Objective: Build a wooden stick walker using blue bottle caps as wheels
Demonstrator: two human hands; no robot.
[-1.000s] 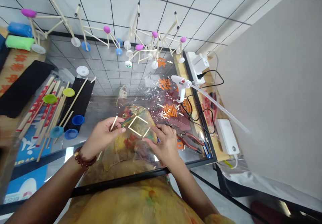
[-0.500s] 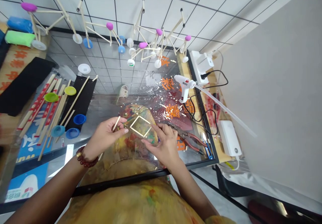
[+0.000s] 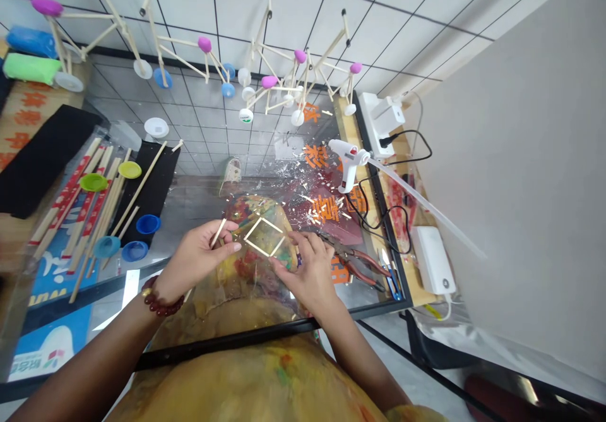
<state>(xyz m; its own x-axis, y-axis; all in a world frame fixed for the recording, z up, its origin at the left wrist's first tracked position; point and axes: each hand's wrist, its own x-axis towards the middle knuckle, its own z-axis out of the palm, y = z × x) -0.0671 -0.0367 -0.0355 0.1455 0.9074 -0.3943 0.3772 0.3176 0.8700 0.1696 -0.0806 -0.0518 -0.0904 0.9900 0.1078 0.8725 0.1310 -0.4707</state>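
Four short wooden sticks lie in a diamond-shaped frame (image 3: 250,243) on the glass table in front of me. On its left, my left hand (image 3: 196,254) pinches a short wooden stick (image 3: 218,233) between thumb and fingers, pointing up at a slant. My right hand (image 3: 310,267) rests at the frame's right side, thumb and fingers apart, fingertips beside the right corner. Whether they touch the sticks I cannot tell. Pliers (image 3: 360,267) with reddish handles lie just right of that hand.
A white glue gun (image 3: 349,164) with a long glue stick and black cable lies at the right. Wooden sticks (image 3: 97,204) and coloured bottle caps (image 3: 148,223) lie at the left. Several stick models (image 3: 265,62) stand along the back. Shavings (image 3: 303,175) litter the middle.
My right hand has drawn slightly right, away from the stick frame, with its thumb off the lower corner. The left hand keeps its stick in place.
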